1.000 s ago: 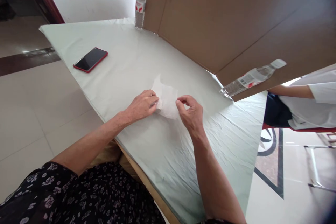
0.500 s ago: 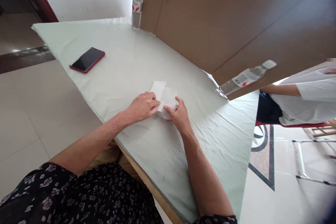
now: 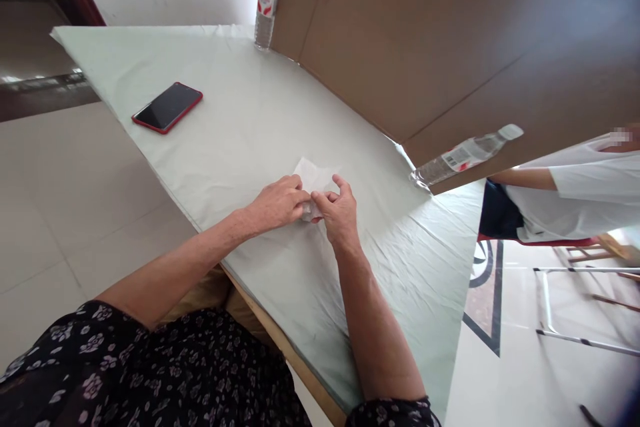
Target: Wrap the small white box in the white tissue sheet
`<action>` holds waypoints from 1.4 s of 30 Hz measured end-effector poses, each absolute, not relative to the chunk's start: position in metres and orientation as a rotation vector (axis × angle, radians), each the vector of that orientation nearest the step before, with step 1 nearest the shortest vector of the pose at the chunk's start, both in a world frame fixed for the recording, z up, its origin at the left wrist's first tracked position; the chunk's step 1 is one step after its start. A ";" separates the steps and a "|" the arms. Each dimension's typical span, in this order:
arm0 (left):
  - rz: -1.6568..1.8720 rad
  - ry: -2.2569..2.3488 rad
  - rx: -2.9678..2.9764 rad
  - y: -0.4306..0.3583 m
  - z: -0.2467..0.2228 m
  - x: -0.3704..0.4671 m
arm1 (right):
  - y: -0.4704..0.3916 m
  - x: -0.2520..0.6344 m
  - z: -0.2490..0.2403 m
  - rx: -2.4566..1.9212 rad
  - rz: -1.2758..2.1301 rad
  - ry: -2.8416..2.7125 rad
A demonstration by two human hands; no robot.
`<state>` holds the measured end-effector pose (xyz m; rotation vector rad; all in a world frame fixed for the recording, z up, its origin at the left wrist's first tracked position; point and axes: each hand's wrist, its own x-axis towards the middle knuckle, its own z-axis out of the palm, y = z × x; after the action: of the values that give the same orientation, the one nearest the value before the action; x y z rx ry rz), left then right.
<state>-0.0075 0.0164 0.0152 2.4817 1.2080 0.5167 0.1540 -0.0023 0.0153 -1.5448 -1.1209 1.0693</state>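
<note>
The left hand (image 3: 277, 203) and right hand (image 3: 340, 212) have come together and now pinch the small white tissue (image 3: 315, 180) on the pale green table cover (image 3: 240, 120), and the tissue looks smaller and more folded than before, with the red phone (image 3: 167, 107) far off.

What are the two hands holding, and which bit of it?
A white tissue on the table. The left hand and right hand pinch its near edge, fingertips together.
</note>
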 end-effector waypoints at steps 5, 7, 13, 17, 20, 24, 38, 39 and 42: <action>0.656 1.217 2.311 0.016 0.008 -0.006 | -0.009 0.150 0.028 -1.537 1.131 -1.119; 0.727 1.209 2.251 0.016 0.004 -0.006 | -0.012 0.149 0.033 -1.544 1.156 -1.171; 0.849 1.145 2.026 0.018 -0.002 -0.013 | -0.017 0.149 0.035 -1.629 1.034 -1.513; 0.888 1.308 1.922 0.019 0.004 -0.012 | -0.015 0.153 0.042 -1.670 1.022 -1.662; 0.867 1.383 1.961 0.020 0.007 -0.004 | -0.012 0.157 0.051 -1.698 1.101 -1.683; 0.813 1.374 1.987 0.022 0.004 0.006 | -0.004 0.164 0.056 -1.641 1.226 -1.678; 0.893 1.337 1.978 0.019 -0.007 0.006 | 0.043 0.189 0.008 -1.716 1.245 -1.108; 0.900 1.337 1.996 0.019 -0.007 0.006 | 0.047 0.186 0.008 -1.694 1.259 -1.118; 0.902 1.312 2.085 0.017 -0.006 0.005 | 0.060 0.177 0.006 -1.650 1.278 -1.195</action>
<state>0.0049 0.0170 -0.0063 2.0854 1.3115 0.9019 0.1774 0.0605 0.0059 -1.6501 -1.1954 1.2775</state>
